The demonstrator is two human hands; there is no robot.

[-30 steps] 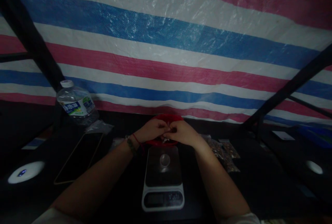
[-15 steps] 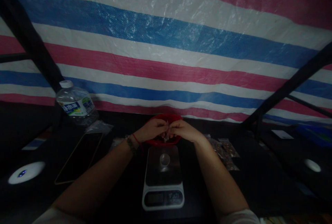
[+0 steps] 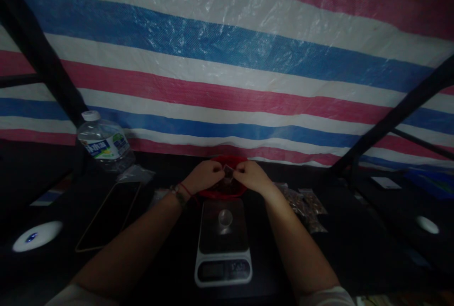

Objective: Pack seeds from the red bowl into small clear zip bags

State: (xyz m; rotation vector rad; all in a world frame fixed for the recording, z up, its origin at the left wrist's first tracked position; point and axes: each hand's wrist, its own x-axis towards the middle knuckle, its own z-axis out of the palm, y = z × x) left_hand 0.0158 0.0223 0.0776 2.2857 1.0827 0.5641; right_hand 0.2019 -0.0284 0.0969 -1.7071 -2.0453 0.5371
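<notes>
Over a red bowl (image 3: pixel 227 196), my left hand (image 3: pixel 206 176) and my right hand (image 3: pixel 252 176) pinch the two sides of a small clear plastic bag (image 3: pixel 228 173). The fingers of both hands are closed on its edges, and the bag hangs between them. Small dark bits seem to lie in the bowl, too dim to name. Just in front of the bowl is a white kitchen scale (image 3: pixel 223 247) with a dark plate. A small clear round cup (image 3: pixel 225 218) rests on that plate.
Several filled clear bags (image 3: pixel 307 206) lie right of my right arm. On the left are a phone (image 3: pixel 108 216), a large plastic bottle (image 3: pixel 106 143), empty-looking bags (image 3: pixel 136 173) and a white oval device (image 3: pixel 37 236). A striped tarp (image 3: pixel 227 93) hangs behind, with black frame bars (image 3: pixel 397 117).
My hands have moved slightly apart, from fingers close together to gripping opposite sides of the bag, which now shows spread between them. The scale and cup have stayed put.
</notes>
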